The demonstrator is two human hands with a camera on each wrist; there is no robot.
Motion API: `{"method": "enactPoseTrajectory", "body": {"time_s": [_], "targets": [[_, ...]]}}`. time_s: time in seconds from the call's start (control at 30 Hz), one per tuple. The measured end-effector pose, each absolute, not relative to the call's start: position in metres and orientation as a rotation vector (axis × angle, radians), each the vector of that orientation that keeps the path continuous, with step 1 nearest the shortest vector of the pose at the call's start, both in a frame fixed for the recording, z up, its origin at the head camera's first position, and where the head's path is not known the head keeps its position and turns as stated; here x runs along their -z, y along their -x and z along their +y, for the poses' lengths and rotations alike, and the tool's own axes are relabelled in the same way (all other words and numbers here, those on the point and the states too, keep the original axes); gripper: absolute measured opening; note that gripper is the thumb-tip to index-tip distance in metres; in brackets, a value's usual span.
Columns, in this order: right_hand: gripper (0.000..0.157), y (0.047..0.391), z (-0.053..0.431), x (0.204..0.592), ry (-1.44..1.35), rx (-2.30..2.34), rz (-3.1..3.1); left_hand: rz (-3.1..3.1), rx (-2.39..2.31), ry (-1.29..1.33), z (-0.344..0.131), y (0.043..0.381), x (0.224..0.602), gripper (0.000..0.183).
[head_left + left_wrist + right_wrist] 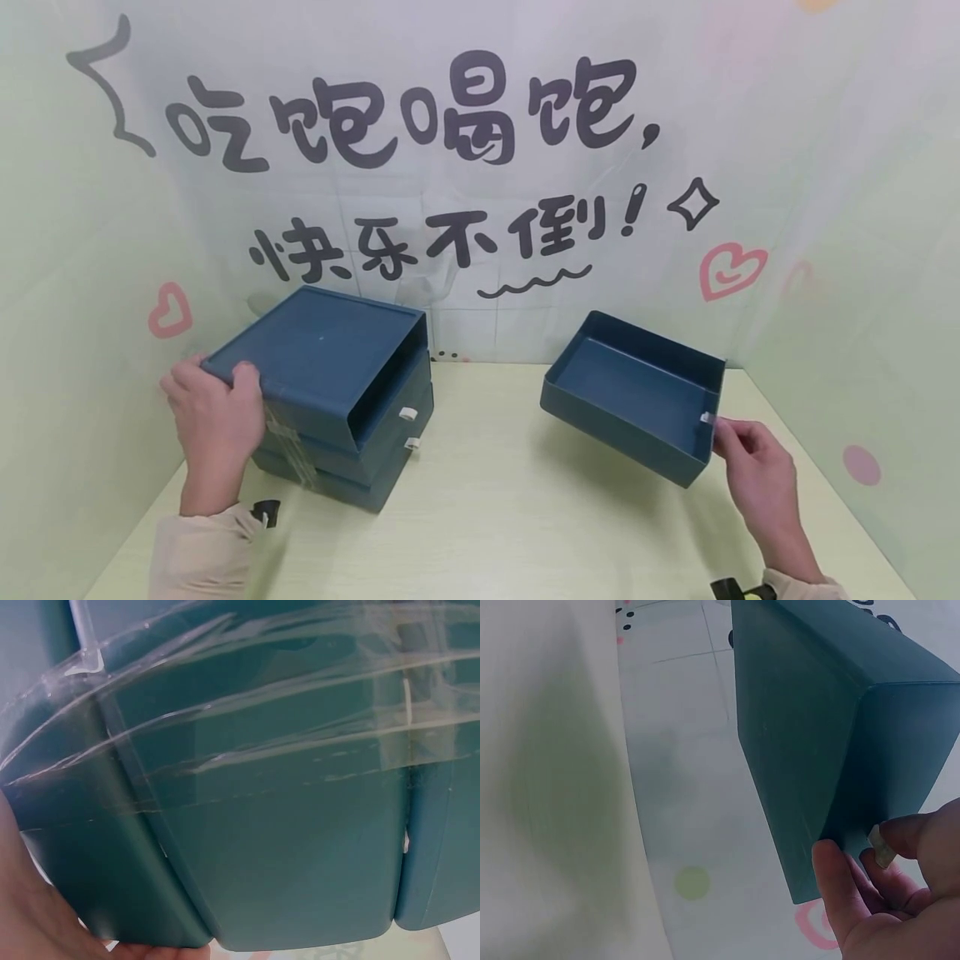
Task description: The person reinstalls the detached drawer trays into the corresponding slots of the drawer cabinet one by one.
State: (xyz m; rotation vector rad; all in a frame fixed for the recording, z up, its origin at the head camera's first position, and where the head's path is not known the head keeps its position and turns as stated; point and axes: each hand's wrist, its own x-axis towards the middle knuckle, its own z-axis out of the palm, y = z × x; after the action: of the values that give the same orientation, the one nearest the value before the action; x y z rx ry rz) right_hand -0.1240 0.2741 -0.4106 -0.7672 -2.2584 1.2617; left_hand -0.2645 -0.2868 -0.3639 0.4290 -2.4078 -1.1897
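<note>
A dark blue drawer unit (315,342) stands at the left in the head view, its top slot hollow. Two lower drawers below that slot carry small white pulls (408,413). My left hand (217,417) grips the unit's near left upper edge, thumb over the top. Clear tape (300,712) wraps the unit's side in the left wrist view. To the right, a blue drawer (637,375) with nothing inside hangs tilted above the table. My right hand (761,471) pinches this drawer's white pull (882,847) between thumb and fingers, with one fingertip against the drawer's face.
The pale table (480,517) runs under both the unit and the raised drawer. Behind it hangs a white sheet (420,192) with large dark lettering and pink hearts. Light side walls (862,333) border the table on the left and right.
</note>
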Motion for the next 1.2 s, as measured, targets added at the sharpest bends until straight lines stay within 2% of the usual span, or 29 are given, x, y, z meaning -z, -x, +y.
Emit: {"method": "enactPoseTrajectory", "body": {"time_s": [1.2], "targets": [[0.03,0.129,0.223,0.407,0.464,-1.296,-2.287,-2.409,1.193,-0.436,-0.287,0.265,0.365,0.062]]}}
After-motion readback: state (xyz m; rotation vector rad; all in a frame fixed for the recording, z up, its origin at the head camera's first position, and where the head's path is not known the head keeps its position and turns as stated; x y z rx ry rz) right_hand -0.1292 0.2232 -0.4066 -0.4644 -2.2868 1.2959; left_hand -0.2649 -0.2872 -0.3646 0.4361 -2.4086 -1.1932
